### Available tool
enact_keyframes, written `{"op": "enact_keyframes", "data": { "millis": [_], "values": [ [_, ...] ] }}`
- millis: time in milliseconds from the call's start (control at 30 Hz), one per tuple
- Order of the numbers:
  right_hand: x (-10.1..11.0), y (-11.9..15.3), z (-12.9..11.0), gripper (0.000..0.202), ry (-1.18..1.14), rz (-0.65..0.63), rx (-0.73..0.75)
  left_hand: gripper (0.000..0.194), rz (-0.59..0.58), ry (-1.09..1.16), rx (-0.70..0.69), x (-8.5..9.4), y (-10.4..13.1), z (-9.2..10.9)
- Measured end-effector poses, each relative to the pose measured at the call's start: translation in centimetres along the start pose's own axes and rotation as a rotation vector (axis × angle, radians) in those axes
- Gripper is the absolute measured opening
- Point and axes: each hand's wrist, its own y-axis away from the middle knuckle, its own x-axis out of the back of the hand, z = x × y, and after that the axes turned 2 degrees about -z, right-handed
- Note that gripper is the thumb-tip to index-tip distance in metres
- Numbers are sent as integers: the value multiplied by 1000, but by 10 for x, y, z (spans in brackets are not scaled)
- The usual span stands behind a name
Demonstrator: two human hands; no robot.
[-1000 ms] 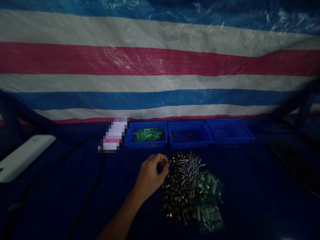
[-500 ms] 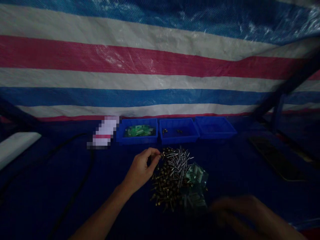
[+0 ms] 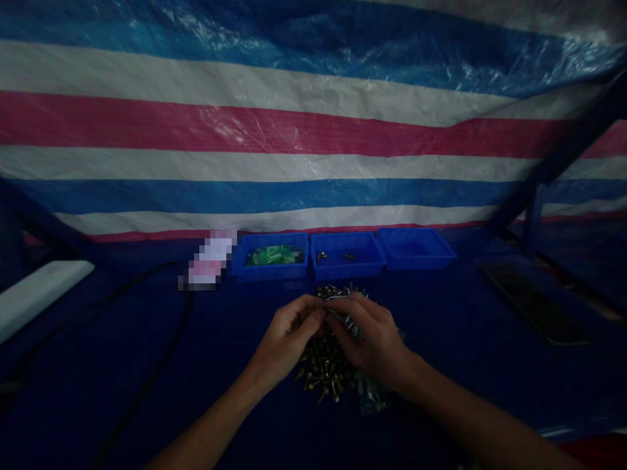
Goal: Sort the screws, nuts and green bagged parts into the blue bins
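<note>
My left hand [image 3: 294, 333] and my right hand [image 3: 369, 333] meet fingertip to fingertip above a pile of brass-coloured screw-like pieces [image 3: 326, 372]. Both hands are closed in a pinch; what the left fingers hold is too small to make out. A thin silvery piece shows at the right fingertips, but its shape is unclear. Silvery pins [image 3: 351, 324] lie in the pile, partly hidden behind my right hand. Below that hand, a clear plastic packet [image 3: 372, 395] rests at the pile's right edge, dim and partly covered.
Behind the pile stand a blue bin [image 3: 274, 271] with green packets, a middle blue bin [image 3: 349, 269] with a few small metal pieces, and a right blue bin [image 3: 418, 261]. A dark phone-like slab [image 3: 533, 303] lies right; a white bar [image 3: 42, 294] and black cable [image 3: 171, 343] lie left.
My right hand has moved from the lower right up to the pile and now meets my left hand. It covers part of the silvery pins. The view has shifted slightly.
</note>
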Motion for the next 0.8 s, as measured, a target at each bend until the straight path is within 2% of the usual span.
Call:
{"op": "enact_keyframes", "data": {
  "millis": [100,200,333,433,600,800],
  "values": [
    [-4,0,-1,26,-9,0,43,20,-42,-16,-35,-3,3,3],
    [-6,1,-1,32,27,-10,87,20,-68,-129,-71,0,5,6],
    [-5,4,2,26,98,-3,135,27,-124,-378,-108,10,6,9],
    [-5,3,3,22,129,-16,147,30,-100,-507,-162,17,5,10],
    [-8,-1,0,16,224,23,84,31,-47,-633,-197,21,0,7],
    [-8,-1,0,10,249,-26,158,38,-115,-665,-168,15,-1,2]
  ]
}}
